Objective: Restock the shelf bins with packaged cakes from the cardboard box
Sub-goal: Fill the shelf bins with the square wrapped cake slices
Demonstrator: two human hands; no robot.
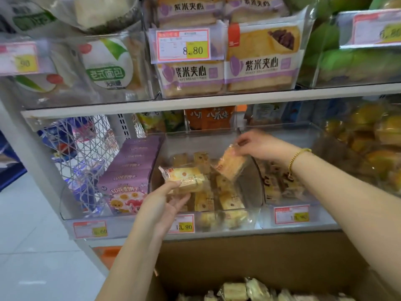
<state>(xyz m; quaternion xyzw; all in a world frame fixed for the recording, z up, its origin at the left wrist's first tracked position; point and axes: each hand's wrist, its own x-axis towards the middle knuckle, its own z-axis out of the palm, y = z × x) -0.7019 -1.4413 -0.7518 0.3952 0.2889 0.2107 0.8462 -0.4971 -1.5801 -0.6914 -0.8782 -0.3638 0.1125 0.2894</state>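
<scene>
left hand (165, 205): gripping one packaged cake (186, 181), thumb on top and fingers curling underneath, at the front of the middle bin (252, 183).
right hand (258, 146): pinching a second packet (230, 165) by its top seam; it is hanging tilted over the bin's right half.
cake look: clear, glossy, crinkled film wrapping a squarish pale-yellow sponge block, with a small red mark at one corner.
middle bin: rigid clear plastic with curved side walls, sitting on the lower shelf (282, 230) and holding a loose pile of similar packets.
cardboard box (260, 257): matte brown, open on top, sitting below the shelf; more wrapped cakes (238, 290) are showing inside.
left neighbour: purple cartons (128, 177) are filling the next bin.
wrist: a gold bead bracelet (298, 157) is sitting on the right arm.
</scene>
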